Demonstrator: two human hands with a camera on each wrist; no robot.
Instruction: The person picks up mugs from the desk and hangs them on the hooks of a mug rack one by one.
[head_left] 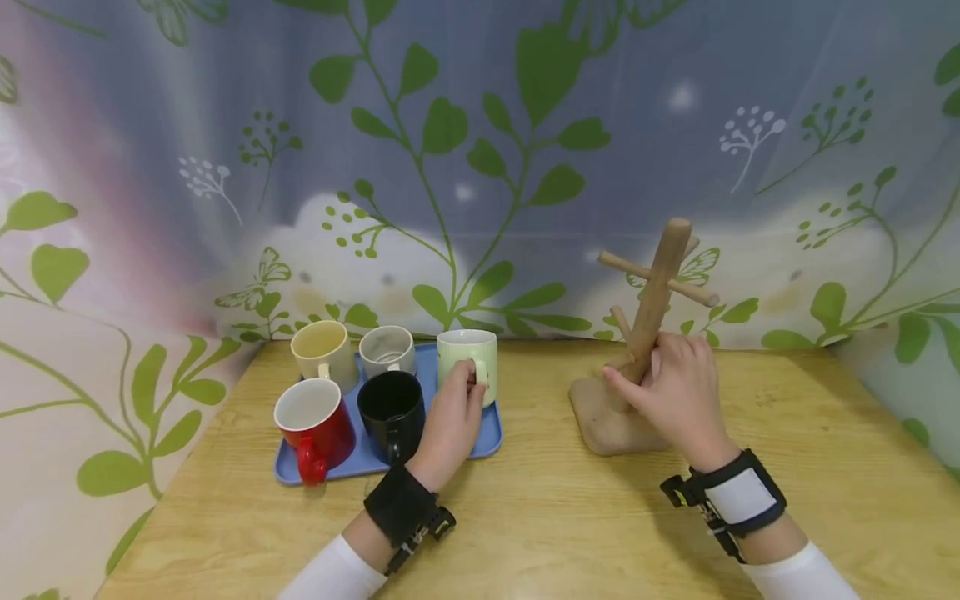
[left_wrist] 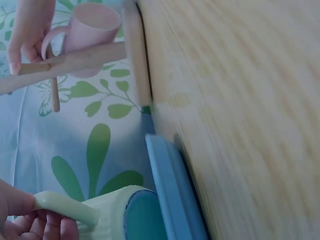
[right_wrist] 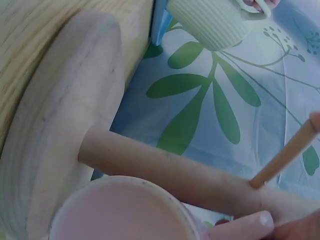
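Observation:
A pale green ribbed mug stands upright over the right part of a blue tray. My left hand pinches its handle between thumb and fingers. On the right, a wooden mug tree with several pegs stands on the table. My right hand is at its post, thumb against a low peg and the other fingers around the handle of a pink mug. That handle is looped about the peg in the left wrist view. From the head view the pink mug is mostly hidden behind the right hand.
Also on the tray are a red mug, a black mug, a cream and yellow mug and a whitish mug. A leaf-patterned curtain hangs behind the wooden table.

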